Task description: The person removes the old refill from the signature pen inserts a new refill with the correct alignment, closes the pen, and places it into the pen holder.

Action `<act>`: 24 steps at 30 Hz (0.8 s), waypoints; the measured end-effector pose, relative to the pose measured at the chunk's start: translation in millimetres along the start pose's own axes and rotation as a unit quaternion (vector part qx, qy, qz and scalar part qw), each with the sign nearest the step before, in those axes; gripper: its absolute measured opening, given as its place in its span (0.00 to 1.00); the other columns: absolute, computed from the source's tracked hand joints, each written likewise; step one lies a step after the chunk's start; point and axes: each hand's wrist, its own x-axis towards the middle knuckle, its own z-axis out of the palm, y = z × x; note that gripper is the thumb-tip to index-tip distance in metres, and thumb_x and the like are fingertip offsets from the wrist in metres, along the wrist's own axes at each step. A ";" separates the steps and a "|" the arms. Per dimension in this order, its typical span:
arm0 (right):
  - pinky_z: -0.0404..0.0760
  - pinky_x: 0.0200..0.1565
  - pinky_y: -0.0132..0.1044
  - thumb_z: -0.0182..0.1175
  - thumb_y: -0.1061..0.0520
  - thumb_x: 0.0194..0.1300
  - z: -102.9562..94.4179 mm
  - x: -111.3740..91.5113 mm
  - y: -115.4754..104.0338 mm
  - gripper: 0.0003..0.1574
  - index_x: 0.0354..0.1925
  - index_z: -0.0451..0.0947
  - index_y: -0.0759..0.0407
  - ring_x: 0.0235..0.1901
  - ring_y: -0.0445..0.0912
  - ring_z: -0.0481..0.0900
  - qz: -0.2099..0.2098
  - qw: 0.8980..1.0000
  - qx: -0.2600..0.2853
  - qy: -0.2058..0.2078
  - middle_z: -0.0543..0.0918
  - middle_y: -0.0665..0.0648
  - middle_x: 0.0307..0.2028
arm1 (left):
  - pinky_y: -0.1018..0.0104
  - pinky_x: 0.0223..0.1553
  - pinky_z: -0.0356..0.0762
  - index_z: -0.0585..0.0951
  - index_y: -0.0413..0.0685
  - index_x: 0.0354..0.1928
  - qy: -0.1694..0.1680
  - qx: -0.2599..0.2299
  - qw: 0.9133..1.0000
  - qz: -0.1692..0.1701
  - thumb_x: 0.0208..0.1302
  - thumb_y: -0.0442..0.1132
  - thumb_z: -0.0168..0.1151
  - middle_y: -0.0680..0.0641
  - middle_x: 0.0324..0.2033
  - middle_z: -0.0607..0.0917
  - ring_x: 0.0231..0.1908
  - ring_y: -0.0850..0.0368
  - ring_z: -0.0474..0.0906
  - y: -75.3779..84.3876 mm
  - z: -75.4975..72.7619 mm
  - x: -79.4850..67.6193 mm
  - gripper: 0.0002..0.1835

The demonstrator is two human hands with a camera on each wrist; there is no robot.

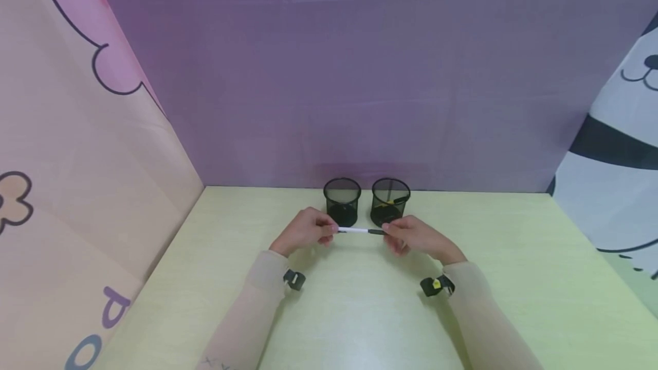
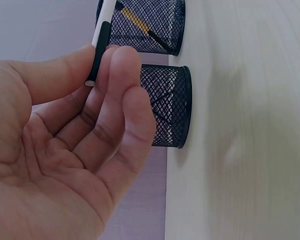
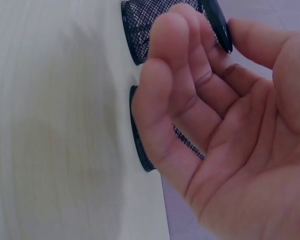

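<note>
A slim pen [image 1: 360, 230] with a white barrel and a black cap hangs level above the pale green table [image 1: 360, 318], held between both hands. My left hand [image 1: 325, 229] pinches the white end between thumb and fingers; the left wrist view shows that end of the pen [image 2: 97, 50] at the left hand [image 2: 104, 59]. My right hand [image 1: 393, 233] pinches the black cap end [image 3: 216, 22], as the right wrist view shows at the right hand [image 3: 210, 30]. Just behind the pen stand two black mesh cups, the left cup [image 1: 341, 201] and the right cup [image 1: 390, 201].
The right cup holds a yellow pencil [image 2: 136, 20] and a dark item. A purple backdrop [image 1: 360, 73] rises right behind the cups. Printed cloth walls [image 1: 77, 159] close the left and right sides. Bare tabletop lies to either side of my forearms.
</note>
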 end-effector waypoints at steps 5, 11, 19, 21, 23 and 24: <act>0.84 0.37 0.42 0.50 0.43 0.81 0.0 0.2 0.0 0.33 0.41 0.80 0.73 0.28 0.45 0.81 0.004 1.000 0.001 0.000 0.84 0.53 0.27 | 0.58 0.37 0.85 0.88 0.36 0.42 0.000 0.000 1.000 0.004 0.73 0.35 0.62 0.47 0.28 0.87 0.28 0.60 0.81 -1.5 0.2 0.7 0.09; 0.84 0.36 0.41 0.51 0.45 0.81 0.0 0.8 -1.4 0.31 0.40 0.79 0.73 0.27 0.45 0.81 0.005 1.000 0.004 0.004 0.83 0.53 0.26 | 0.58 0.37 0.85 0.88 0.36 0.42 -0.001 -0.001 1.000 0.004 0.73 0.35 0.62 0.47 0.28 0.87 0.28 0.60 0.81 -1.3 0.1 1.0 0.10; 0.84 0.37 0.42 0.52 0.46 0.80 -0.3 0.1 -1.8 0.29 0.41 0.78 0.75 0.28 0.46 0.80 -0.007 1.000 0.008 0.003 0.83 0.53 0.27 | 0.58 0.38 0.85 0.88 0.35 0.43 -0.002 -0.002 1.000 0.005 0.73 0.35 0.61 0.46 0.28 0.87 0.28 0.60 0.82 -1.4 -0.2 0.6 0.10; 0.84 0.37 0.42 0.52 0.48 0.80 -0.7 -0.6 -2.6 0.28 0.41 0.77 0.75 0.28 0.46 0.80 -0.012 1.000 0.008 0.003 0.82 0.54 0.28 | 0.58 0.38 0.85 0.88 0.35 0.43 -0.002 -0.003 1.000 0.005 0.73 0.35 0.62 0.46 0.28 0.88 0.28 0.60 0.82 -1.7 -0.3 0.5 0.10; 0.84 0.36 0.42 0.53 0.48 0.80 -1.0 -0.9 -3.1 0.27 0.41 0.77 0.75 0.29 0.46 0.80 -0.020 1.000 0.007 0.002 0.82 0.55 0.28 | 0.58 0.38 0.85 0.88 0.35 0.42 -0.002 -0.003 1.000 0.005 0.73 0.35 0.61 0.46 0.28 0.87 0.28 0.60 0.82 -1.9 -0.4 0.5 0.10; 0.84 0.36 0.42 0.53 0.49 0.80 -1.2 -1.0 -2.8 0.26 0.40 0.77 0.74 0.29 0.47 0.80 -0.024 1.000 0.005 0.002 0.82 0.56 0.29 | 0.58 0.38 0.85 0.88 0.35 0.42 -0.002 -0.003 1.000 0.005 0.73 0.35 0.61 0.46 0.28 0.87 0.28 0.60 0.82 -2.0 -0.4 0.5 0.09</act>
